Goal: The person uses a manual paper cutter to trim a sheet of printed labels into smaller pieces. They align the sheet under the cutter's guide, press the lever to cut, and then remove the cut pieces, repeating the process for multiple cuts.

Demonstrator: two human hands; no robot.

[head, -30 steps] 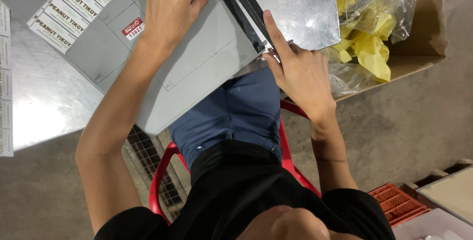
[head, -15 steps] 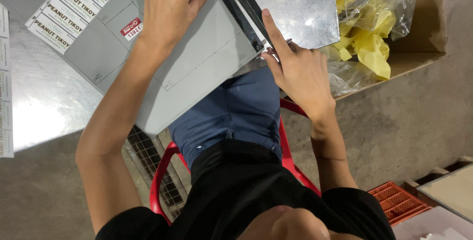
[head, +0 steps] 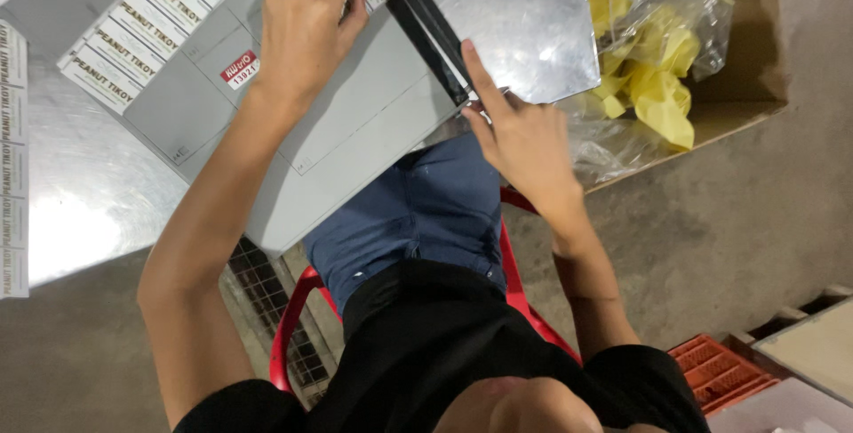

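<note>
Your left hand (head: 306,20) lies flat, fingers spread, pressing a sheet of white printed labels (head: 147,29) onto the smooth grey board of a paper cutter (head: 355,122). Your right hand (head: 524,135) rests at the board's near corner, fingers together, the index finger stretched along the black blade arm (head: 422,20). Beyond it sits a shiny metal plate (head: 524,15). A cardboard box (head: 729,104) holds crinkled clear plastic and yellow pieces (head: 657,87). Bare concrete floor (head: 755,211) lies open to the right.
</note>
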